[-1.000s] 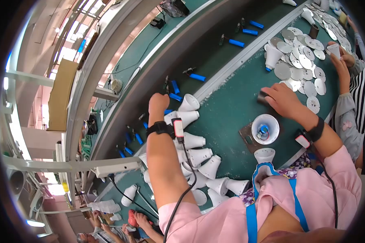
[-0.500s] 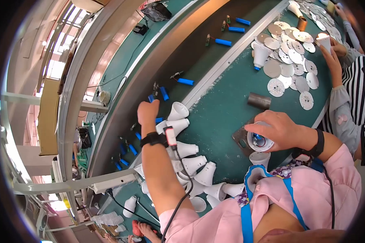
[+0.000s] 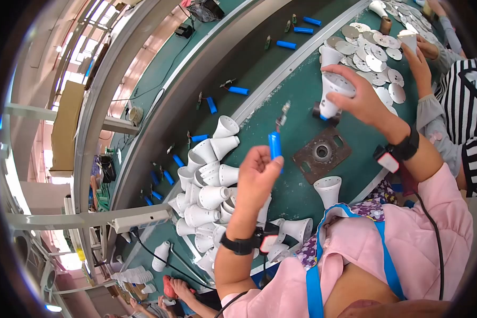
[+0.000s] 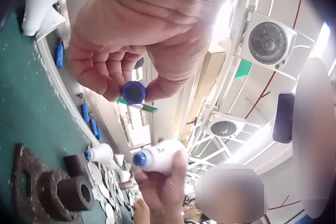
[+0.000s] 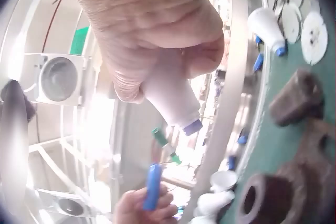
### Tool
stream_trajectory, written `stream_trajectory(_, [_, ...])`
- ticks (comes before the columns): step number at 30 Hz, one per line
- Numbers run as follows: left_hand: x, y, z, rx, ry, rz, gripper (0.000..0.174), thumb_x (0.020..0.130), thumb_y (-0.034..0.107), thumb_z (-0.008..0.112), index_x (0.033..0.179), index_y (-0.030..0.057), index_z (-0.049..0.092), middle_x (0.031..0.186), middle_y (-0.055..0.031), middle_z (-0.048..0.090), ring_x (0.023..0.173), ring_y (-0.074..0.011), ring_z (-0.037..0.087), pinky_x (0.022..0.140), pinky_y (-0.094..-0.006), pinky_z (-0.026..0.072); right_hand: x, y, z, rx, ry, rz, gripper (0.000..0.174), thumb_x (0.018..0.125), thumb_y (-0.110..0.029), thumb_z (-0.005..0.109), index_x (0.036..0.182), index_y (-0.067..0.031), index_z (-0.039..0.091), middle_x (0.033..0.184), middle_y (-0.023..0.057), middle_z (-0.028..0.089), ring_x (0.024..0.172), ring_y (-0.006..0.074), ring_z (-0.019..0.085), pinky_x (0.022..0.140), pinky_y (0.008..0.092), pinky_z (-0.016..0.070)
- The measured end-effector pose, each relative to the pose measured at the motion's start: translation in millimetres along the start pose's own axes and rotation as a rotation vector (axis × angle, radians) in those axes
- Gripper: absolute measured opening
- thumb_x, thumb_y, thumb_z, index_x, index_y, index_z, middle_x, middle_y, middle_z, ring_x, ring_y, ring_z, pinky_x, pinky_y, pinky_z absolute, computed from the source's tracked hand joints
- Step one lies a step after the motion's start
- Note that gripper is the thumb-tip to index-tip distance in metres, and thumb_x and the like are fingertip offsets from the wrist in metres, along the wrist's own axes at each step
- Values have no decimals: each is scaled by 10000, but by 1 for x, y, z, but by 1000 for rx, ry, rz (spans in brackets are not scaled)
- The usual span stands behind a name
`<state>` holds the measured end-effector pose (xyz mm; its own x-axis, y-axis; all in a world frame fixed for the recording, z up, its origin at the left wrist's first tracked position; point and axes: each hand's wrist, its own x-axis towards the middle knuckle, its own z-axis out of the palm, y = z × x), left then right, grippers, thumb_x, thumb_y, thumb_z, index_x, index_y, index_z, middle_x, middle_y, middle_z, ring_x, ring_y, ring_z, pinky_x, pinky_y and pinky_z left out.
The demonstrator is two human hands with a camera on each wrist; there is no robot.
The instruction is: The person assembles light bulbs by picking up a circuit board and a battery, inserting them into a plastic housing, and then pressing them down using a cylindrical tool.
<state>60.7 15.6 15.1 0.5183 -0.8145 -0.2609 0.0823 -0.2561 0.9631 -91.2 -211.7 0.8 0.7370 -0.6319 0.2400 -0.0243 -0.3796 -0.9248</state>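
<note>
My left hand [image 3: 255, 177] pinches a blue cylindrical battery [image 3: 274, 144] between thumb and fingers, upright over the green bench. A small circuit board [image 3: 283, 114] hangs on from the battery's upper end. In the left wrist view the battery's round end [image 4: 134, 92] faces the camera. My right hand [image 3: 361, 99] grips a white cone-shaped lamp housing [image 3: 329, 95] around its wide end. Its narrow end, with a blue tip [image 5: 192, 127], points down. Below the hands lies a rusty metal plate [image 3: 308, 168] with a raised ring. A dark metal tube [image 5: 299, 98] is near the plate.
White lamp housings [image 3: 201, 204] are heaped left of the plate, and one housing [image 3: 327, 191] stands at the near edge. Blue batteries with boards [image 3: 238, 90] lie along the dark belt. Round metal discs [image 3: 376, 62] spread at the right, beside another person's hand [image 3: 420, 66].
My left hand has come back from the belt with a battery. My right hand has let go of the metal tube, gripped the housing on the plate, and lifted it off.
</note>
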Motion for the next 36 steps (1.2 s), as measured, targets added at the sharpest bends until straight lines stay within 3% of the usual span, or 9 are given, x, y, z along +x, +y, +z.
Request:
stream_trajectory(3, [-14, -8, 21, -79, -39, 10, 156, 807, 52, 599, 921, 7, 501, 734, 27, 517, 639, -23, 456, 557, -168, 381, 4, 38, -18, -196, 83, 104, 519, 735, -310, 667, 1162, -69, 500, 1019, 129, 560, 938, 236, 545, 843, 329, 424])
stream_trajectory(7, [-25, -15, 40, -62, -45, 76, 167, 793, 55, 614, 912, 9, 505, 727, 19, 523, 636, -29, 466, 562, -176, 400, -16, 14, -15, -1112, 382, -455, 450, 808, -321, 591, 1145, -39, 496, 1047, 162, 537, 979, 305, 499, 863, 383, 394])
stream_trajectory(8, [-29, -11, 43, 82, -35, 114, 182, 778, 53, 624, 913, 18, 508, 750, 16, 529, 654, -32, 477, 580, -178, 407, -23, 6, -11, -845, 316, -523, 382, 878, -339, 494, 1100, -28, 505, 979, 130, 573, 904, 246, 549, 773, 351, 430])
stream_trajectory(10, [-33, -13, 49, 323, 2, 215, 212, 741, 57, 648, 898, 22, 510, 761, -11, 542, 644, -64, 498, 585, -200, 428, -48, -17, -5, 147, -267, 195, 401, 910, -393, 425, 1049, -30, 524, 858, 85, 605, 793, 171, 578, 674, 289, 450])
stream_trajectory(13, [-37, -17, 56, 611, 75, 500, 247, 703, 60, 671, 890, 19, 515, 765, -46, 554, 627, -113, 517, 580, -229, 440, -59, -25, 11, 292, -390, 557, 419, 944, -371, 330, 1032, -14, 532, 805, 74, 603, 699, 108, 574, 585, 223, 459])
stream_trajectory(18, [-42, -20, 54, 869, 131, 636, 287, 663, 61, 691, 887, 20, 516, 815, -81, 566, 681, -156, 563, 621, -257, 454, -63, -25, 10, 312, -486, 503, 266, 907, -243, 469, 990, -2, 544, 724, 37, 571, 622, 76, 545, 535, 201, 446])
stream_trajectory(22, [-39, -26, 61, 260, -42, 341, 219, 778, 78, 624, 970, 19, 536, 899, -62, 577, 776, -138, 571, 705, -264, 467, -71, -26, 13, 545, -451, 363, 228, 842, -197, 600, 947, -3, 544, 678, 22, 564, 558, 68, 528, 493, 181, 421])
stream_trajectory(24, [-37, -20, 67, -217, -56, 165, 179, 883, 96, 525, 1035, 4, 546, 961, -56, 568, 813, -121, 567, 736, -259, 473, -71, -32, 13, 535, -541, 404, 225, 841, -203, 602, 928, -5, 535, 700, 27, 573, 583, 71, 541, 496, 182, 424])
stream_trajectory(36, [-33, -20, 76, -410, -21, 114, 103, 884, 113, 529, 931, 26, 502, 804, -36, 553, 700, -111, 563, 597, -230, 469, -91, -16, 8, 615, -506, 354, 193, 921, -180, 461, 920, -3, 538, 645, 34, 564, 574, 90, 538, 554, 222, 441])
